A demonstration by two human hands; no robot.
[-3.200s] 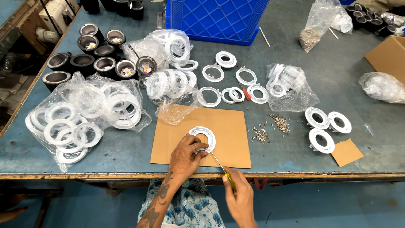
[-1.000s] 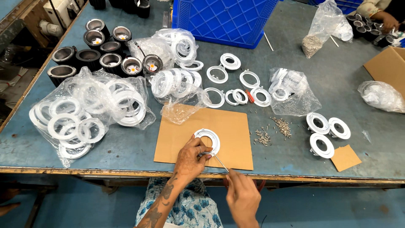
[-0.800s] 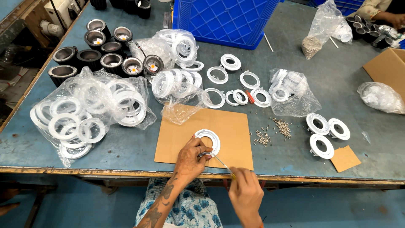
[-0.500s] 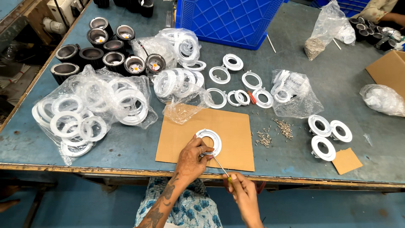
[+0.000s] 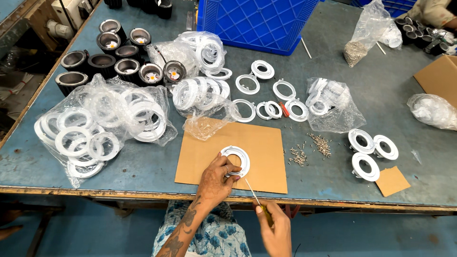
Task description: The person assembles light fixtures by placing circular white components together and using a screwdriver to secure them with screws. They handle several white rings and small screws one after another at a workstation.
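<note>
We see left hand [image 5: 215, 180] pinning white ring [image 5: 236, 160] flat on cardboard sheet [image 5: 262, 143], near table front edge. Right hand [image 5: 274, 228] clamped on screwdriver [image 5: 255, 196]; shaft slants up-left, tip at ring rim. Loose screws [image 5: 312, 148] right of sheet; bagged rings [image 5: 102, 123] left.

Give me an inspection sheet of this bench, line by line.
Surface: blue-grey worktable, worn front edge, brown cardboard sheet laid on it.
Job's things: white ring on the cardboard; thin screwdriver angled toward it.
Clutter: bags of white rings, loose rings, black cylindrical housings, screw pile, blue crate.
Grippers: left hand steadies the ring; right hand grips the screwdriver handle.
Cables: nothing seen.
Surroundings: another person's arm at the far right corner.
</note>
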